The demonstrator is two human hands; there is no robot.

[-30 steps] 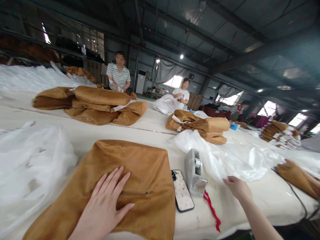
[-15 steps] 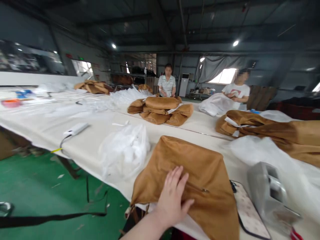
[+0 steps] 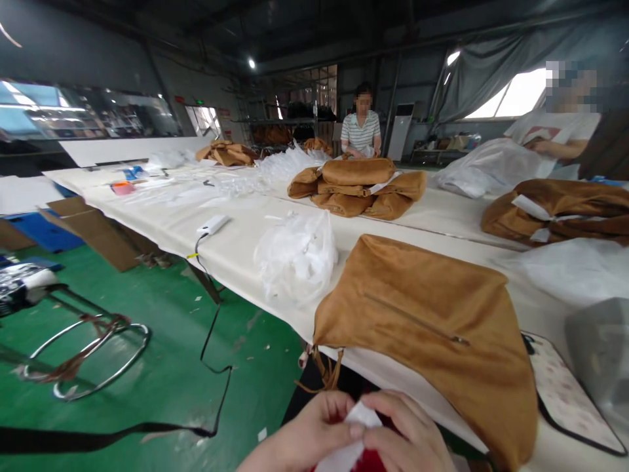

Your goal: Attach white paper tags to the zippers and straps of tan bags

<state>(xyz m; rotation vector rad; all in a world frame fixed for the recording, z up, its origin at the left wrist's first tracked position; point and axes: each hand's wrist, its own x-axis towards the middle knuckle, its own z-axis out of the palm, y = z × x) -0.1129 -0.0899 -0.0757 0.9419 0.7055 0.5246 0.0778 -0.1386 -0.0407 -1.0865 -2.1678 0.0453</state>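
Observation:
My left hand (image 3: pixel 314 429) and my right hand (image 3: pixel 410 429) are together at the bottom of the view, in front of the table edge. Between their fingers they pinch a thin white piece (image 3: pixel 361 416) that looks like paper. Something red shows below it, partly hidden by the hands. Just beyond, a tan suede-like bag (image 3: pixel 432 295) lies flat on the table, its zipper facing up. Tan tassels (image 3: pixel 330 370) dangle from its left corner over the edge. Neither hand touches the bag.
A clear plastic bag of white scraps (image 3: pixel 297 255) sits left of the tan bag. To the right are a phone (image 3: pixel 570 387) and a grey tape dispenser (image 3: pixel 599 347). Bundled tan bags (image 3: pixel 361 187) lie further back. Two people stand across the table (image 3: pixel 246 242). A metal-ringed stool (image 3: pixel 98 354) stands left.
My left hand has left the tan bag and come down towards me. Both hands now hold the white piece. The view has swung, so the table things appear further right.

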